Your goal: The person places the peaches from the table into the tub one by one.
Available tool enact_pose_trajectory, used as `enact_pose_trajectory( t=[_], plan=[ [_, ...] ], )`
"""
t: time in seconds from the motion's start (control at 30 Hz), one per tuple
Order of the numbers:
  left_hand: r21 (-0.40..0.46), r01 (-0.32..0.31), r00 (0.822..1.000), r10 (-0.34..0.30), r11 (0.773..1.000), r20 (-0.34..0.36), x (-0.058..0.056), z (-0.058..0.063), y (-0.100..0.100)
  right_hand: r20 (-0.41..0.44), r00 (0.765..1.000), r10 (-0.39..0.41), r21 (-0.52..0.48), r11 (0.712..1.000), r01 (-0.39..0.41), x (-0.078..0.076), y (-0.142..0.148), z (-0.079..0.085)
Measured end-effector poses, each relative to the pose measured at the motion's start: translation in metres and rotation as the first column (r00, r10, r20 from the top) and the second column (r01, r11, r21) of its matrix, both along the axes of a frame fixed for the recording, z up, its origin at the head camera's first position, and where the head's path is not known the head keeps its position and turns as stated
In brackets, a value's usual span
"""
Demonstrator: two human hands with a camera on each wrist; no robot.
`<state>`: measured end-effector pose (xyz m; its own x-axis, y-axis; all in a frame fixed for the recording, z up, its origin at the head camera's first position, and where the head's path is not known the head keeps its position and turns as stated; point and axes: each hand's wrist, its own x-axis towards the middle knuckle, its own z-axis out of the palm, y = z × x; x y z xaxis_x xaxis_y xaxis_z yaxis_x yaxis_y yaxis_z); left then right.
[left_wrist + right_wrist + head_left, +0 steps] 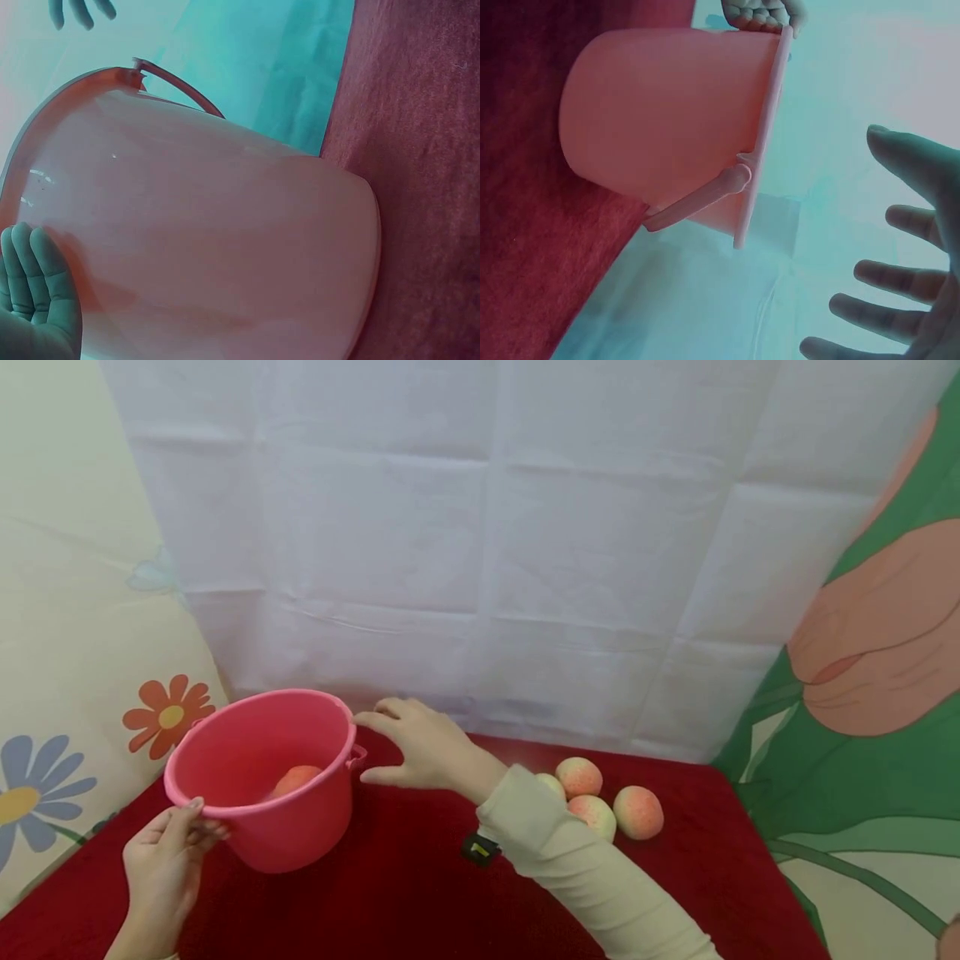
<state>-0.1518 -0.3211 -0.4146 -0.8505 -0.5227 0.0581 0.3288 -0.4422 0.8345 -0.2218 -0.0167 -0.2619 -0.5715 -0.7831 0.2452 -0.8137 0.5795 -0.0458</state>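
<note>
A pink plastic bucket stands upright at the left of the red cloth, a peach lying inside it. My left hand pinches the near left part of its rim between thumb and fingers. Spread fingers and thumb mark my right hand, which is beside the bucket's right rim and holds nothing. In the right wrist view a gap shows between that hand and the bucket. The bucket's handle hangs down along its far side.
Several peaches lie together to the right on the red cloth, partly hidden by my right sleeve. Behind the table hangs a creased white sheet. Flower-printed cloth flanks it on both sides.
</note>
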Motion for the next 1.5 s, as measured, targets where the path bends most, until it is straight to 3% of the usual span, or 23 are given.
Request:
enact_pose_trajectory(
  t=[0.23, 0.33, 0.53, 0.83, 0.97, 1.13, 1.33, 1.5],
  plan=[
    [0.025, 0.013, 1.0, -0.013, 1.0, 0.009, 0.012, 0.028, 0.02, -0.017, 1.0, 0.023, -0.011, 1.0, -0.023, 0.007, 0.015, -0.004],
    [0.054, 0.022, 1.0, -0.023, 0.998, 0.005, 0.015, 0.034, 0.024, -0.022, 0.999, 0.025, -0.001, 1.0, -0.025, 0.01, 0.021, -0.006],
    [0.074, 0.013, 0.999, -0.015, 0.997, 0.03, 0.015, 0.035, 0.026, -0.035, 0.999, 0.033, 0.015, 0.999, -0.032, 0.012, 0.032, -0.011],
    [0.085, 0.02, 1.0, -0.02, 0.996, 0.006, 0.015, 0.034, 0.027, -0.044, 0.999, 0.023, 0.027, 0.999, -0.022, 0.019, 0.05, -0.021],
    [0.089, 0.022, 0.999, -0.024, 0.996, 0.023, 0.013, 0.029, 0.022, -0.027, 0.999, 0.018, 0.024, 1.0, -0.017, 0.019, 0.058, -0.028],
    [0.056, 0.04, 0.999, -0.039, 0.998, -0.017, 0.01, 0.021, 0.016, -0.001, 1.0, 0.004, 0.047, 0.999, -0.004, 0.018, 0.066, -0.037],
    [0.125, 0.029, 0.999, -0.031, 0.992, 0.01, 0.013, 0.03, 0.022, 0.023, 1.0, -0.004, 0.057, 0.998, 0.003, 0.015, 0.08, -0.05],
    [0.111, 0.01, 0.999, -0.013, 0.994, 0.031, 0.013, 0.033, 0.024, 0.019, 1.0, -0.007, 0.046, 0.999, 0.006, 0.013, 0.092, -0.06]
  ],
)
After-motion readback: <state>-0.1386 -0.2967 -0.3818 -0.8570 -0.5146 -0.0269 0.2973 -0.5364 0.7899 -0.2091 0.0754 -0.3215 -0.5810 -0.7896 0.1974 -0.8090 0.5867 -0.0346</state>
